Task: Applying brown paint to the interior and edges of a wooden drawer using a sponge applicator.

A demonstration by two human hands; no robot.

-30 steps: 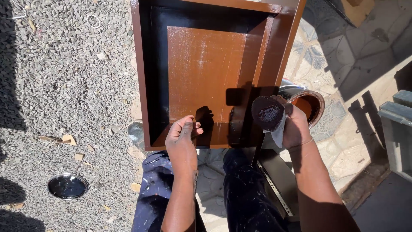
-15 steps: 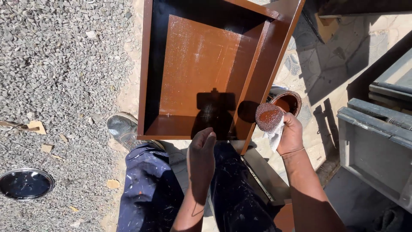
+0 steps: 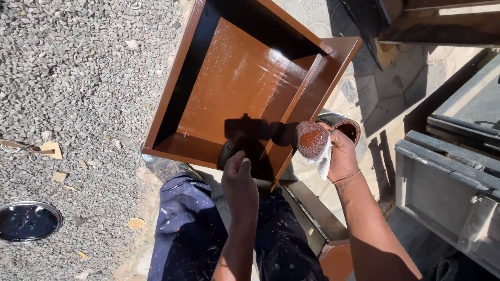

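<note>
Beside brown box [image 3: 245, 83], right fingers [image 3: 333, 141] gripping sponge [image 3: 311, 139]

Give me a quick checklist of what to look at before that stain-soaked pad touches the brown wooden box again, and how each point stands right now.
1. Pad loaded with brown finish: ok, its face is dark and wet.
2. Right hand has a firm grip on the pad and its white cloth: ok.
3. Left hand steadying the wooden box: cannot tell, it is at the near edge, contact is unclear.
4. Box panel coated: ok, glossy.
5. Tin of finish within reach: ok, just behind the right hand.
</note>
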